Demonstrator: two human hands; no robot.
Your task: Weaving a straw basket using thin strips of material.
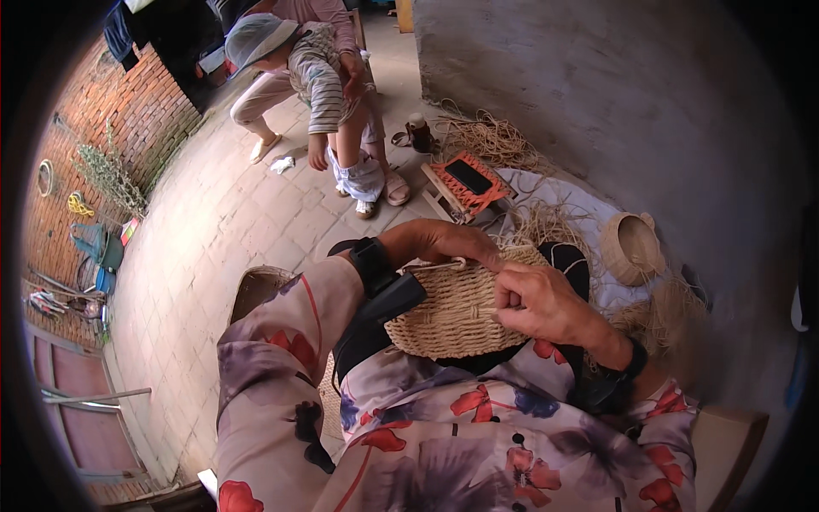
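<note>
A pale woven straw basket [448,311] rests on my lap, its closely twisted rows facing me. My left hand [452,241] reaches over its far edge and grips it there; most of its fingers are hidden behind the weave. At the basket's right side my right hand [542,303] is closed, with fingers curled against the edge. Whatever is pinched in it, perhaps a strand, is too small to make out. A thin cord handle [435,265] lies along the basket's upper left edge.
Ahead, a low stool [469,183] with an orange woven seat carries a black phone [468,177]. Loose straw cord [495,141] and a round basket [631,247] lie along the wall on a white cloth [533,183]. Two people [320,85] are beyond, near a brown cup [420,135].
</note>
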